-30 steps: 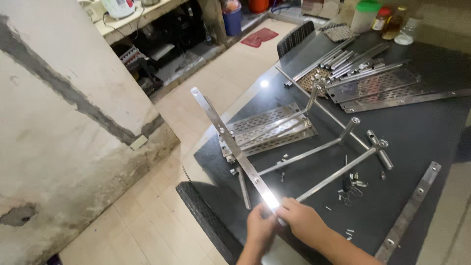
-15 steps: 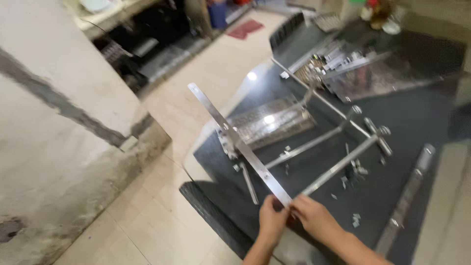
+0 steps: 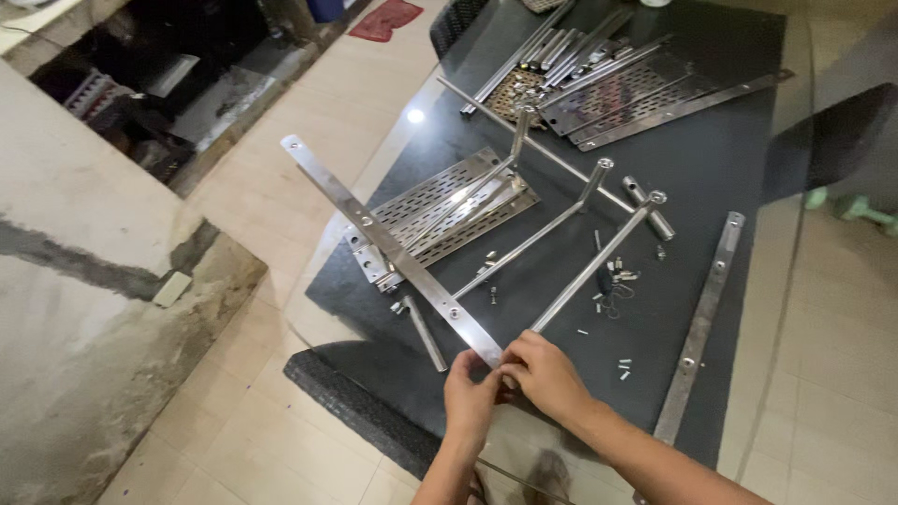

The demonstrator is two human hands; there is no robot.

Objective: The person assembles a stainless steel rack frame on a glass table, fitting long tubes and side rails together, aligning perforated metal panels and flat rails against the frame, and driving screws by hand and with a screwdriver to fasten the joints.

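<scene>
Two hands meet at the near end of a long flat metal bar (image 3: 388,248) on the dark tabletop (image 3: 748,150): the left hand (image 3: 470,397) and right hand (image 3: 545,374) both pinch its tip, where a steel rod (image 3: 594,266) joins. Loose screws (image 3: 617,276) lie nearby.

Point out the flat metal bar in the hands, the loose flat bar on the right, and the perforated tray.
flat metal bar (image 3: 379,234), head view, middle of its length
loose flat bar (image 3: 703,318), head view, midway along
perforated tray (image 3: 426,201), head view, slotted face
</scene>
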